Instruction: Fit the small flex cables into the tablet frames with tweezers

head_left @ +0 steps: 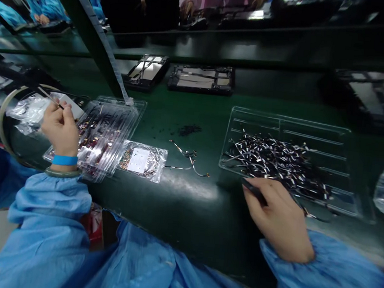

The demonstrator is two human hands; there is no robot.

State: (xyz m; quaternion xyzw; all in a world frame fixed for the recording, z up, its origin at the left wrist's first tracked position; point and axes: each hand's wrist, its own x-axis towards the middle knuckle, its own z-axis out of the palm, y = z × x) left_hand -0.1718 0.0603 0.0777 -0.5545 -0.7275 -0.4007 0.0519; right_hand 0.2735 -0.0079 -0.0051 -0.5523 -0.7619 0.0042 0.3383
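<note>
Head view: right hand (278, 220) fingers pinch tweezers (254, 191) beside clear tray (315, 128) of cable pieces (272, 158).

Both my arms are in loose, light-blue smock sleeves, gathered with elastic at the cuffs. My left hand (60, 129) wears a bright blue wristband with a pale green bangle just below it. My right hand (278, 218) is bare, no rings, no glove.
</note>
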